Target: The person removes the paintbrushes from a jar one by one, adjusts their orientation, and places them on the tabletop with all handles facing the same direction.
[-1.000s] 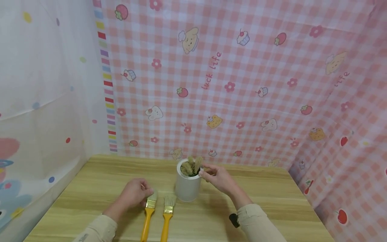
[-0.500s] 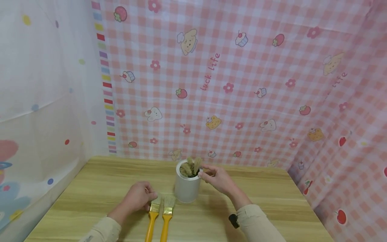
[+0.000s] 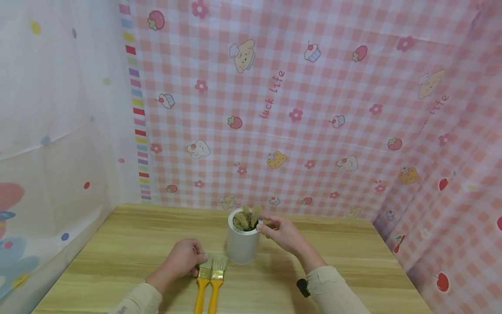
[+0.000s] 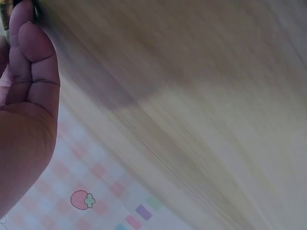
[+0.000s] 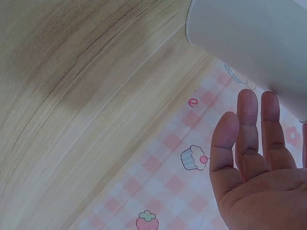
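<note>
Two flat paintbrushes with yellow handles lie side by side on the wooden table [image 3: 337,288], bristles pointing away from me. My left hand [image 3: 183,258] pinches the bristle end of the left paintbrush [image 3: 201,290], whose metal band sits right against that of the right paintbrush [image 3: 215,288]. Behind them stands a white cylindrical pot [image 3: 242,247] holding a tan, fuzzy plant [image 3: 244,221]. The thumb and index finger of my right hand [image 3: 283,233] pinch the pot's right rim. In the right wrist view, its other fingers [image 5: 247,108] extend beside the pot wall.
A pink checked cloth [image 3: 290,144] hangs behind the table and along its right side. White dotted fabric [image 3: 70,131] hangs at the left. Something black [image 3: 303,287] sits at my right sleeve.
My left hand has slid the left paintbrush to the right, closing the gap to the other paintbrush. The right hand has stayed at the pot's rim.
</note>
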### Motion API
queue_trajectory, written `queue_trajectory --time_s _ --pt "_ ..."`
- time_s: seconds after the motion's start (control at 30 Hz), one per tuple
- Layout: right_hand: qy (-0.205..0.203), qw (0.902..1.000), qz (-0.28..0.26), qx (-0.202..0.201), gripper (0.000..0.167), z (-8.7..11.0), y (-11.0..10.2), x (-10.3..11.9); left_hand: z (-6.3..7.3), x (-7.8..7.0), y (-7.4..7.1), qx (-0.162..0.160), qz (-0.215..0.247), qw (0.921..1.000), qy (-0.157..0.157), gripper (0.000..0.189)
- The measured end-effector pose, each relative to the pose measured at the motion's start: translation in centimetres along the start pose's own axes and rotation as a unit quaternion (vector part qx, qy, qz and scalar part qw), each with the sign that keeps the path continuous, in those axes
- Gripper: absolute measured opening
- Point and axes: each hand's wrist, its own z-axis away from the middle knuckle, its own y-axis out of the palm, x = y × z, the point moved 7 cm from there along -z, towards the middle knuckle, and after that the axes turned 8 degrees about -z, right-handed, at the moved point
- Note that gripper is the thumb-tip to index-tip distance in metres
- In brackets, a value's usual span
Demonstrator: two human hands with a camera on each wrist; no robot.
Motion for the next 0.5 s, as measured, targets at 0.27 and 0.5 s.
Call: queue_trajectory --time_s 0.27,0.5 --pt "-0.004 1.0 -0.001 0.0 0.05 -0.02 0.01 0.02 0.0 -0.13 0.13 -0.004 -0.034 0.9994 0.011 0.023" --pt "-0.004 1.0 0.0 0.0 0.049 0.01 -0.05 0.0 0.08 -0.22 -0.05 -0.008 -0.049 0.9987 0.014 0.022"
